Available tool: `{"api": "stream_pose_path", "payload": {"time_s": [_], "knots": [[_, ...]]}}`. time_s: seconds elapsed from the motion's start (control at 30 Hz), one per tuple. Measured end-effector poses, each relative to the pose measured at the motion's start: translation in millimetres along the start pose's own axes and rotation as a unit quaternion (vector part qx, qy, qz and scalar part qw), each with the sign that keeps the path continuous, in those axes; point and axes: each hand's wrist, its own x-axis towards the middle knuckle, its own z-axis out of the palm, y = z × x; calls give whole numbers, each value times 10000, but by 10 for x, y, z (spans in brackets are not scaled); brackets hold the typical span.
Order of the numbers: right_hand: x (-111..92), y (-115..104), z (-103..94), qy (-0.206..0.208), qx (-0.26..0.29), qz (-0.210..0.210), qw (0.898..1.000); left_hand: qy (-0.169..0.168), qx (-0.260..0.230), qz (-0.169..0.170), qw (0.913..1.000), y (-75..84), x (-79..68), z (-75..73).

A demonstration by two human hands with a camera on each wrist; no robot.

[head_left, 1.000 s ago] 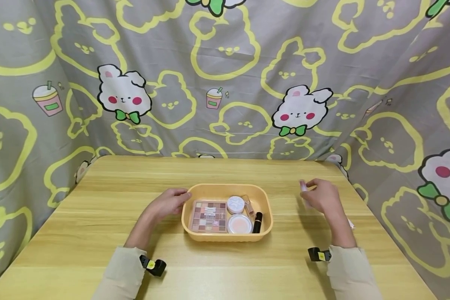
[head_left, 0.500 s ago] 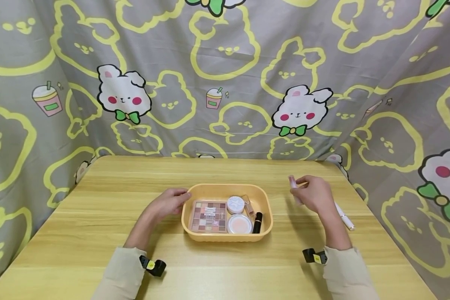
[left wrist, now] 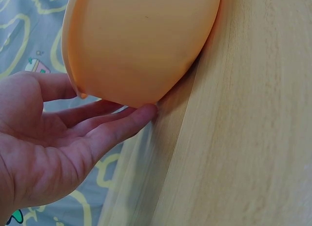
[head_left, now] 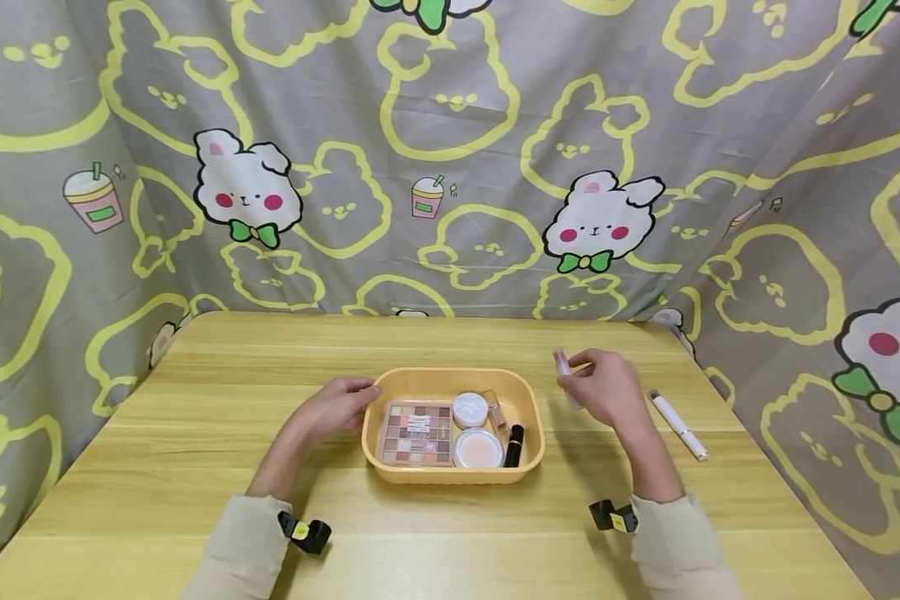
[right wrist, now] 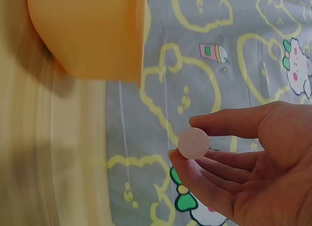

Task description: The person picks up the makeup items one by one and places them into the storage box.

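Observation:
My right hand (head_left: 606, 386) pinches a slim pinkish lip gloss tube (head_left: 562, 362) between thumb and fingers, just right of a yellow-orange plastic basket (head_left: 453, 476). The tube's round pale end (right wrist: 193, 143) faces the right wrist camera. With its thumb at the rim and fingers against the side, my left hand (head_left: 335, 406) grips the basket's left end. Inside the basket lie an eyeshadow palette (head_left: 417, 435), a small white round jar (head_left: 470, 410), a round powder compact (head_left: 478, 450), a small clear-and-pink tube (head_left: 498, 416) and a black tube (head_left: 515, 446).
A white pen-like stick (head_left: 678, 425) with a dark tip lies on the wooden table (head_left: 450, 542), right of my right forearm. Behind and beside the table hangs a grey curtain (head_left: 487, 108) with rabbit prints.
My right hand has moved left toward the basket with the lip gloss tube, uncovering the white stick on the table. My left hand and the basket have stayed in place.

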Motion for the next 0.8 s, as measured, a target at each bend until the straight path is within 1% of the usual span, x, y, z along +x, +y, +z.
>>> {"api": "stream_pose_path", "payload": {"time_s": [0.17, 0.3, 0.5, 0.8], "knots": [[-18, -82, 77, -92, 200, -79, 9997, -12, 31, -12, 10000, 12, -6, 0], [-44, -142, 112, -120, 241, -112, 9996, -15, 33, -14, 10000, 14, -8, 1], [-79, -236, 180, -151, 246, -164, 9994, -28, 43, -16, 10000, 13, -14, 0], [-146, -375, 256, -194, 216, -376, 9989, -29, 65, -22, 10000, 0, 4, -7]]}}
